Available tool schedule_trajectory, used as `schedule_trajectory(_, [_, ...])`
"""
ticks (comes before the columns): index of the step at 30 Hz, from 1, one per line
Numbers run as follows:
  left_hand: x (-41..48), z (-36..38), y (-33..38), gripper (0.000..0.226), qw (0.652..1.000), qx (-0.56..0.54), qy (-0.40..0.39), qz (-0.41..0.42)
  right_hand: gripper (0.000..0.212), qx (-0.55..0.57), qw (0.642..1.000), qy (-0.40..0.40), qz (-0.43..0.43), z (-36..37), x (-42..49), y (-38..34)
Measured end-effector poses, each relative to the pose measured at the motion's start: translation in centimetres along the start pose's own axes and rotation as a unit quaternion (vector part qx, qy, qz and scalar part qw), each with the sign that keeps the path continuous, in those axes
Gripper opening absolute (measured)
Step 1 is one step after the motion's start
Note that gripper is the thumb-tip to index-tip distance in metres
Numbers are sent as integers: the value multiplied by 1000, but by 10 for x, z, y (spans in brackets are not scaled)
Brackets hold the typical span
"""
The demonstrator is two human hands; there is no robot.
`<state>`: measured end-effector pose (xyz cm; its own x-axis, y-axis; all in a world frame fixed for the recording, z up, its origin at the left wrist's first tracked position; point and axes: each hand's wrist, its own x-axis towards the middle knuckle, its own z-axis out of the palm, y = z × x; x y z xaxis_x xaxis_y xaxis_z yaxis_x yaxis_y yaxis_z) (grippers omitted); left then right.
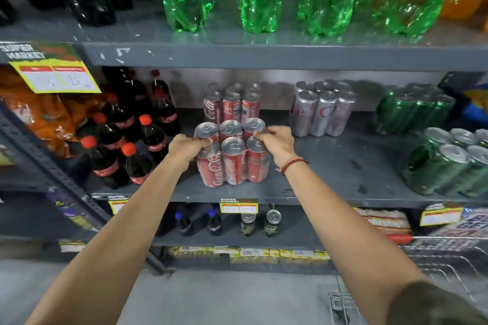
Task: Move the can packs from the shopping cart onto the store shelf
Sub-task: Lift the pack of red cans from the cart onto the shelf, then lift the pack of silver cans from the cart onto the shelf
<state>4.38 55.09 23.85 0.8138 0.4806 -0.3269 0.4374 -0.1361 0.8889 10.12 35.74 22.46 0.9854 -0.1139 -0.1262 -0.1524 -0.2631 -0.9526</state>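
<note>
red can pack (233, 154): sitting upright near the front edge of the middle shelf (330, 166), right in front of another red pack (232, 104)
left hand (188, 147): grip clamped on the pack's left top corner
right hand (277, 141): fingers pinched on the right-side can tops
shopping cart (446, 266): wire rim, bottom right

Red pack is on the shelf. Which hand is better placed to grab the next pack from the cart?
Right, probably. The shopping cart sits at lower right, on the right hand side. Both hands are on the red can pack; the left hand would have to cross over.
</note>
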Motion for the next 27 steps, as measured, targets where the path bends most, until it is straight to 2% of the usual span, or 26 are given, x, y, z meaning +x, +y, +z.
schedule_trajectory(3, [7, -1, -8, 39, 1000, 25, 5, 16, 24, -16, 999, -16, -28, 5, 4, 8])
schedule_trajectory(6, [7, -1, -9, 43, 996, 83, 6, 34, 37, -55, 997, -36, -49, -3, 6, 9])
schedule_trajectory(8, [-2, 6, -6, 56, 985, 144, 74, 60, 49, -73, 994, -54, -64, -15, 4, 13])
schedule_trajectory(9, [-11, 14, -4, 61, 974, 168, 122, 93, 52, -75, 993, -52, -75, -23, 1, 17])
schedule_trajectory(11, [-34, 36, 1, 55, 939, 186, 192, 218, 50, -74, 993, -24, -91, -45, -8, 30])
schedule_trajectory(13, [-57, 69, 1, 43, 907, 175, 183, 336, 45, -73, 993, 21, -88, -75, -20, 48])
schedule_trajectory(15, [-80, 112, -3, 35, 897, 164, 109, 395, 37, -69, 992, 72, -75, -110, -33, 75])
schedule_trajectory(17, [-106, 161, -14, 29, 902, 151, -11, 405, 31, -65, 990, 119, -45, -149, -48, 107])
schedule_trajectory(19, [-133, 211, -28, 29, 890, 179, -127, 400, 30, -61, 986, 157, -3, -193, -68, 145])
schedule_trajectory(22, [-172, 281, -54, 27, 848, 237, -273, 388, 25, -72, 971, 223, 53, -258, -109, 203])
schedule_trajectory(27, [-241, 384, -100, 26, 765, 286, -430, 384, 23, -51, 918, 338, 199, -346, -187, 301])
